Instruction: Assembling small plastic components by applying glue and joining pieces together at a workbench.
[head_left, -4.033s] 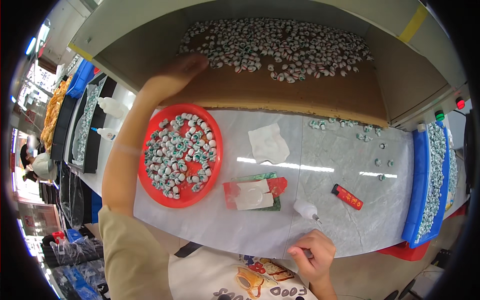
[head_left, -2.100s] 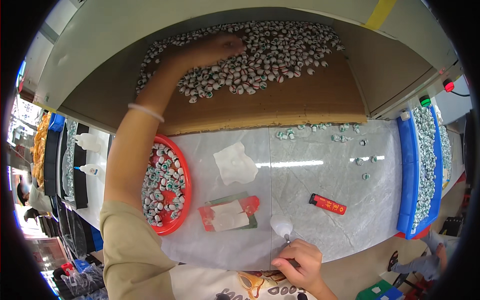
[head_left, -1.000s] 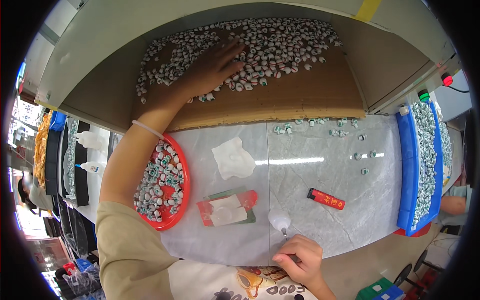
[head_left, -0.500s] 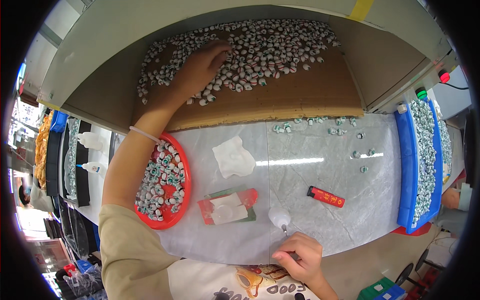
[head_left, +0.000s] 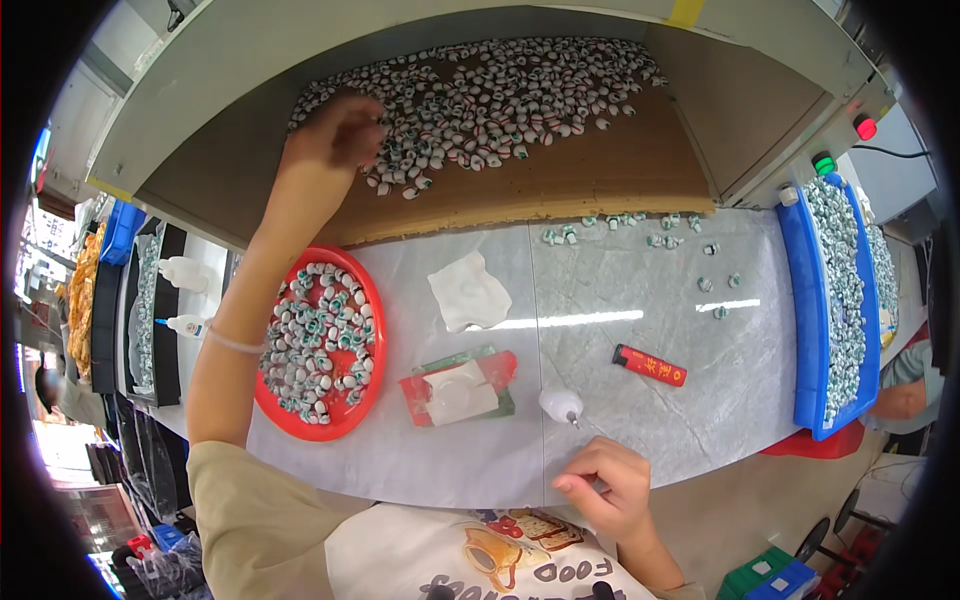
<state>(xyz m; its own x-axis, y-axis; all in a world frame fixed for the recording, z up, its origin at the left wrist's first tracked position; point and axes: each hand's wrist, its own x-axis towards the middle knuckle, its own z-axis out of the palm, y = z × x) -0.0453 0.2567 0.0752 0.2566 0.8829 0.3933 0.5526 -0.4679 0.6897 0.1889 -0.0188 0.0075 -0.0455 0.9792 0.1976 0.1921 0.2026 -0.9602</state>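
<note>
The right hand [head_left: 608, 487] stays curled loosely at the desk [head_left: 640, 330] edge, holding nothing, just short of a small white squeeze bottle [head_left: 561, 404]. Farther off, the left hand [head_left: 335, 135] has slid leftward across the brown board [head_left: 560, 180] — fingers now bunched together over the left fringe of the small green-and-white pieces [head_left: 500, 100], touching them.

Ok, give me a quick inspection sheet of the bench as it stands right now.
Surface: grey worktop, brown cardboard sheet at the back.
Job's things: small white-green pieces heaped on the cardboard; more in the red round tray.
Clutter: white tissue, red lighter, red-green packet, small white bottle, blue tray of pieces.
Hands: left hand on the heap, fingers curled; right hand at the near edge.
Cables: black cable, far right.
Surroundings: another person's arm.
</note>
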